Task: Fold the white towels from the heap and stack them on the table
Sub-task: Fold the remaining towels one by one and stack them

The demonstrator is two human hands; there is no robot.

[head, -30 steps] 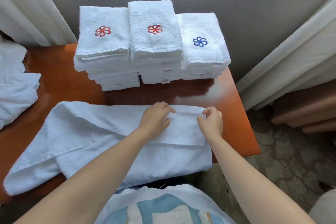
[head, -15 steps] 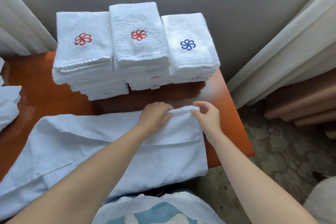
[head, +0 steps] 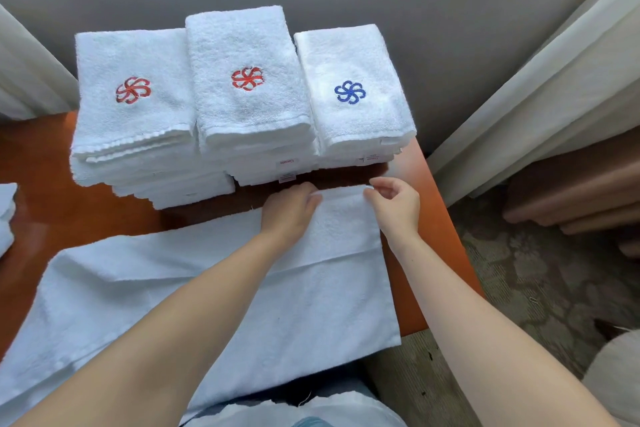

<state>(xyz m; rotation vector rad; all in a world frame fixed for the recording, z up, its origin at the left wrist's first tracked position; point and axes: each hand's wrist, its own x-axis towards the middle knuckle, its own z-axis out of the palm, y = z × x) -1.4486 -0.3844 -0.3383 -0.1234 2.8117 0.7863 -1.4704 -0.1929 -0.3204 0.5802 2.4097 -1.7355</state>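
Head view looks down on one towel point(head: 225, 305) spread flat across the near part of the table point(head: 41, 166), its near edge hanging off toward the person. At the towel's right end a flap point(head: 346, 229) lies doubled over the layer beneath, and both hands are at that flap's far edge. The left hand point(head: 289, 210) has its fingers curled down onto the edge at the flap's left end and seems to grip it, though the fingertips are partly hidden. The right hand point(head: 396, 206) pinches the far right corner between thumb and forefinger, the other fingers loosely bent and free. Just beyond the hands stand three stacks point(head: 247, 114) of folded towels, side by side and touching, close to the towel's far edge. A bit of white cloth at the left border, probably the heap point(head: 6, 215), lies well apart.

I judge this to be an early fold of this towel, with the corners being squared before the length is doubled over. The next move calls for holding both corners level, carrying the right end across so the edges meet, and staying clear of the stacks so they are not nudged.
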